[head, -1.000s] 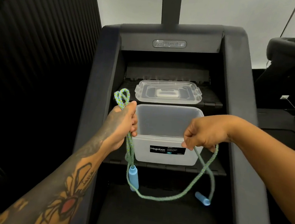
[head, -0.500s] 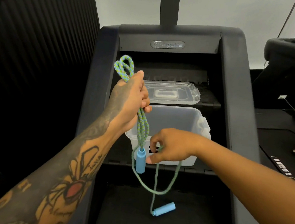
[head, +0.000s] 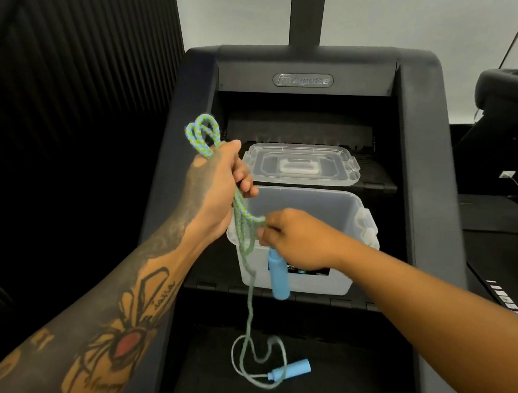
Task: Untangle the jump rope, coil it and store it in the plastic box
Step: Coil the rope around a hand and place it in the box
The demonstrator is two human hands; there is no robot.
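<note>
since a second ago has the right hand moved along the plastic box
Yes. The right hand has moved from the plastic box's front right corner toward its front left corner, closing in on the left hand and its jump rope coil.

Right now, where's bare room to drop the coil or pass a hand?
The box interior is bare, lid off behind it. Crowded: the near-left rim, where the left hand and right hand grip the rope and a handle hangs. On the dark floor below, the other handle and slack; bare to its right.
</note>
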